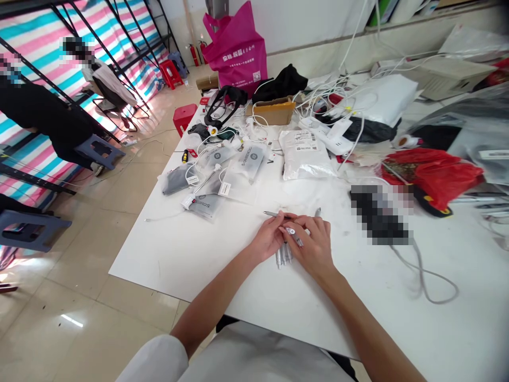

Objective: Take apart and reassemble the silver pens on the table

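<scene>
My left hand (269, 237) is closed with a slim grey pen (271, 214) in it, the pointed end sticking out to the left past the fingertips. Right beside it, my right hand (315, 244) has its fingers bent and pressed together at a clear pen with a round white end (291, 231). The fingertips of both hands meet, so part of what they grip is hidden. Several clear pens (283, 258) lie on the white table (222, 265) beneath the hands. Another grey end (317, 212) shows just behind my right hand's knuckles.
Frosted packets (248, 162) and a white cabled device (189, 200) lie to the left. A white parcel (305, 156) sits behind the hands. To the right are a blurred-out dark object (377, 215) with a grey cable (427, 294) and a red bag (437, 172). People sit at far left.
</scene>
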Motion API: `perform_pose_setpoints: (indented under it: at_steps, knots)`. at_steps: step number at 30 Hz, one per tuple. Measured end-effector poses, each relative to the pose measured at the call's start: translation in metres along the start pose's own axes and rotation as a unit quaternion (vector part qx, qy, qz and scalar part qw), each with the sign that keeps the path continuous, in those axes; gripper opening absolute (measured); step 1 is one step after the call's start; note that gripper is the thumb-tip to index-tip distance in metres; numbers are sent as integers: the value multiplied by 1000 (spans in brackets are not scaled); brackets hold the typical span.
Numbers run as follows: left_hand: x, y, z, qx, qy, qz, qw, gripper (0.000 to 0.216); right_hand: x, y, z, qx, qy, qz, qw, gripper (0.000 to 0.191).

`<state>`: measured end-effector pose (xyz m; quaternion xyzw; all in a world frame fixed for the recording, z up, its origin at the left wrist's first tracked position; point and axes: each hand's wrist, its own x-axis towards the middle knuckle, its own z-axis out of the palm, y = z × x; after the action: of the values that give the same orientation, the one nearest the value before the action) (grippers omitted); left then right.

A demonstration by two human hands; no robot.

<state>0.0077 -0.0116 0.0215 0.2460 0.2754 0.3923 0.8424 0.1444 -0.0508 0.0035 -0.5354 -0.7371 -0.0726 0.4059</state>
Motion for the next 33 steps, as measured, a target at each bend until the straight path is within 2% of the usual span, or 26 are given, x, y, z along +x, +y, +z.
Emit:
perform_pose_setpoints:
  at_steps: [3,6,9,13,15,21,27,33]
  knots:
    - [0,1,0,8,8,-1,1000,46,1,0,0,23,6,6,1000,7]
    - [1,3,-3,12,17,21,1000,44,0,-1,-2,103,39,31,993,9]
    - [3,7,-7,-12,22,52,998,38,-1,1,-7,174,69,116,976,14]
    - [3,14,-13,-49,23,58,997,32,-2,8,-14,202,64,268,940,21]
    - [3,16,-14,-55,22,56,997,32,-1,11,-14,213,50,292,931,24]
    - [2,18,-15,-56,3,43,997,33,1,18,-11,199,11,238,951,30]
    - [1,19,-15,-48,-9,30,998,34,-1,22,-12,177,-8,271,946,30]
    - [1,19,-15,-39,-7,21,999,33,-1,26,-11,155,-2,194,969,21]
